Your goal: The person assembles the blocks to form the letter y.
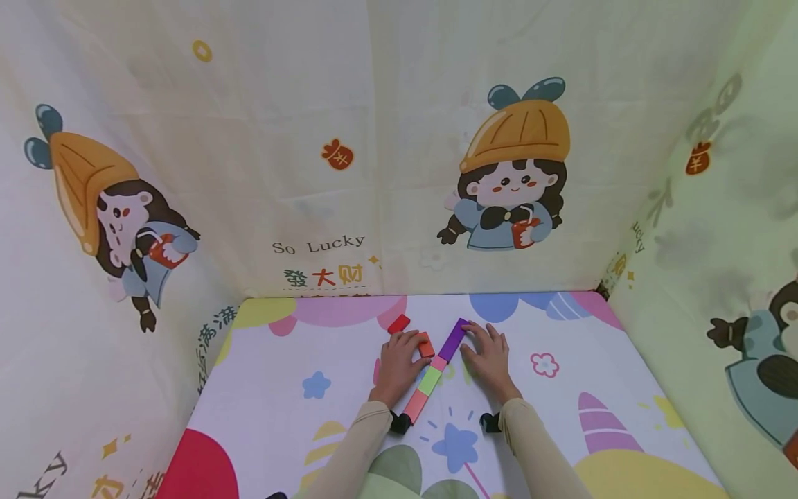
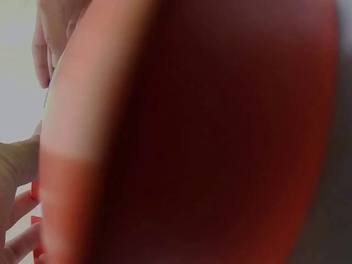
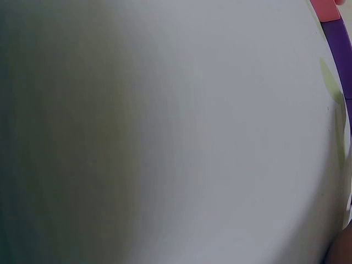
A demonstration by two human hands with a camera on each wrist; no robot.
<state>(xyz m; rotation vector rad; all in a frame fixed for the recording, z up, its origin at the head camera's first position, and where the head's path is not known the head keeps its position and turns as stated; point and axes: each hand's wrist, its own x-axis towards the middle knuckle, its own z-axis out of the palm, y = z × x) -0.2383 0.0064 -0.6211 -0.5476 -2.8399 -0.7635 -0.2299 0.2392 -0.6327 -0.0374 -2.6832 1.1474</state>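
A slanting row of blocks lies on the printed cloth: a salmon block [image 1: 416, 407] nearest me, then a light green block [image 1: 429, 380], a small pink block [image 1: 439, 363] and a purple section [image 1: 453, 341] at the far end. To the left of the row, my left hand [image 1: 399, 364] pinches an orange block [image 1: 426, 344] between thumb and forefinger. Beyond those fingers a red block [image 1: 399, 324] lies apart. My right hand [image 1: 491, 357] touches the far end of the purple section with a fingertip, its other fingers loosely bent. The left wrist view is mostly filled by a blurred red shape.
Patterned cloth [image 1: 299, 423] covers the table, which meets a hanging cloth backdrop [image 1: 411, 208] at the back. More printed cloth rises at the left and right. Dark wrist straps show at both sleeves.
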